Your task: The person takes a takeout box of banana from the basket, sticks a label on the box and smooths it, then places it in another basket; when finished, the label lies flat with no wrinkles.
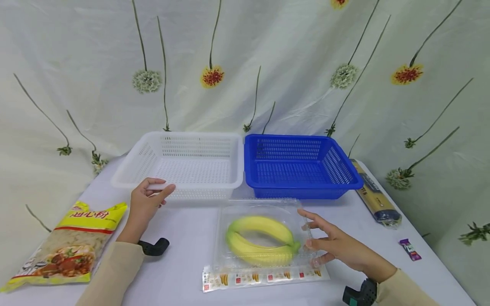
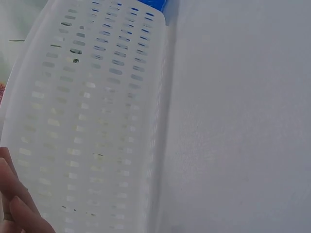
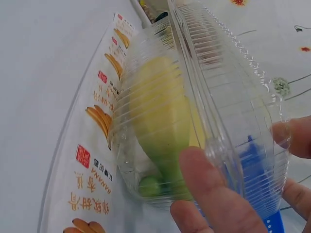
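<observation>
My left hand holds the front rim of a white slotted plastic basket, thumb and fingers about the edge. In the left wrist view, only some fingers show beside the basket's wall. A clear plastic clamshell box lies in front of the baskets with yellow, green-ended bananas inside. At its right side my right hand grips it, thumb near the lower front and fingers toward the lid. A printed banana wrapper runs along the box's near side, partly beneath it.
A blue slotted basket stands right of the white one. A yellow-and-clear pasta bag lies at left. On the right are a spaghetti pack and a small purple-wrapped snack. A flowered curtain hangs behind.
</observation>
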Available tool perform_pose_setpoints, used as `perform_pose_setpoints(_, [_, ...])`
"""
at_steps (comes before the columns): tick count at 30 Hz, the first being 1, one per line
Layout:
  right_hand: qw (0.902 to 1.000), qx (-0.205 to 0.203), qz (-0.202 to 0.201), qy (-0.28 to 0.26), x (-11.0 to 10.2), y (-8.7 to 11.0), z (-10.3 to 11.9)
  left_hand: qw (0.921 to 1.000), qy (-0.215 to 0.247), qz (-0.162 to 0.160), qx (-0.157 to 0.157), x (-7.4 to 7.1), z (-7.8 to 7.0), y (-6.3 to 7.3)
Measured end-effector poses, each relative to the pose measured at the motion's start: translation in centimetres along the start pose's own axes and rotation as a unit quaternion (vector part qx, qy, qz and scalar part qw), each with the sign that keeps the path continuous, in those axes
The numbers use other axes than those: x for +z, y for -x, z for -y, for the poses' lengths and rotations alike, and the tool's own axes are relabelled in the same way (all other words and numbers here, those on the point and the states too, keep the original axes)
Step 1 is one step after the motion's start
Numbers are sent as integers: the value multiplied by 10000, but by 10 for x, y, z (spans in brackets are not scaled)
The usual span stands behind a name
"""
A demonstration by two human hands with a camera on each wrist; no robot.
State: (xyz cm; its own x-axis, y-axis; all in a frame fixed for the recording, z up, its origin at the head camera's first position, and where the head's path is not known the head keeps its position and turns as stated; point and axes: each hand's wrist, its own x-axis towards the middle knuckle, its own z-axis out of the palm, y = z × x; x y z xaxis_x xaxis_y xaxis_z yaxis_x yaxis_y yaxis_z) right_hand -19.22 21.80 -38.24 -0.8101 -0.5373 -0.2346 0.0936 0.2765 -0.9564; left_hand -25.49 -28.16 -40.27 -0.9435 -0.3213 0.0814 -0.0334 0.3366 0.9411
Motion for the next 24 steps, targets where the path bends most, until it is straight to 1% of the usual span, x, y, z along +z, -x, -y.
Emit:
perform_pose_setpoints(5, [9998,41,-171,56,-5,-10,-5,10000,11,-19,-57,1,-1,1])
perform_pose_setpoints(13, [9994,-95,-298,150,-11,-24,-4,10000,-9,-8,-65,1,-2,2])
perform_pose_setpoints(15, [9993,-124,-298,165,-11,-26,-4,9999,-125,0,-95,1,-3,3])
perform_pose_setpoints(17, [9993,-146,-289,197,-12,-27,-5,9994,-314,86,-108,1,-5,3])
perform_pose_setpoints(20, [9987,-189,-308,355,-12,-27,-6,9970,-675,379,-15,0,-9,7])
perform_pose_setpoints(22, [9966,-276,-441,634,-10,-25,-7,9940,-914,583,110,-1,-12,12])
perform_pose_setpoints(24, [9908,-452,-694,1071,-8,-23,-8,9900,-1214,664,272,-3,-16,19])
